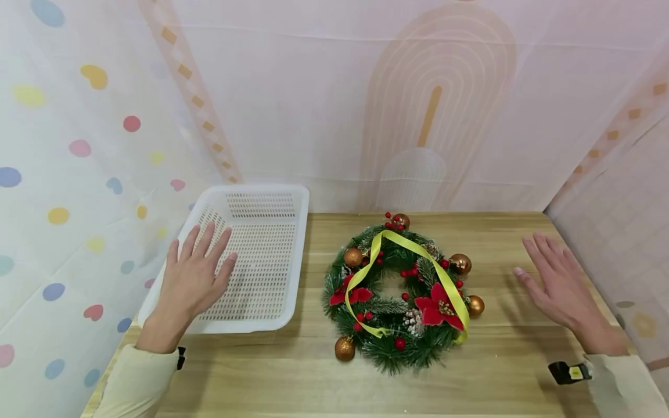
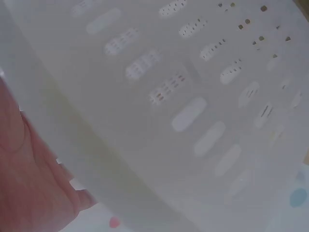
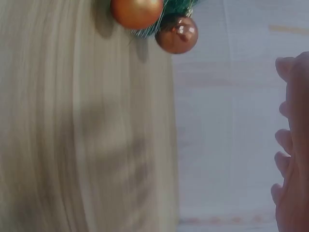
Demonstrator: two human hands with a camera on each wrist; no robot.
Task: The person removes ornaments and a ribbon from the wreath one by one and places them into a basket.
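Observation:
A green Christmas wreath (image 1: 384, 348) lies on the wooden table, trimmed with red poinsettias, berries, pinecones and copper baubles (image 3: 177, 34). Draped loosely across its top is a yellow ribbon (image 1: 413, 244). On the left stands a white plastic basket (image 1: 261, 267) with slotted walls, its side filling much of the left wrist view. My left hand (image 1: 193, 278) is spread, palm down, over the basket's left part, holding nothing. To the right of the wreath, my right hand (image 1: 559, 284) hovers apart from it with straight fingers and casts a shadow on the table.
The wooden table (image 1: 355, 389) ends at a pale curtain (image 1: 334, 116) printed with arches at the back. A dotted cloth (image 1: 68, 232) hangs along the left side, and another patterned cloth (image 1: 627, 232) borders the right edge.

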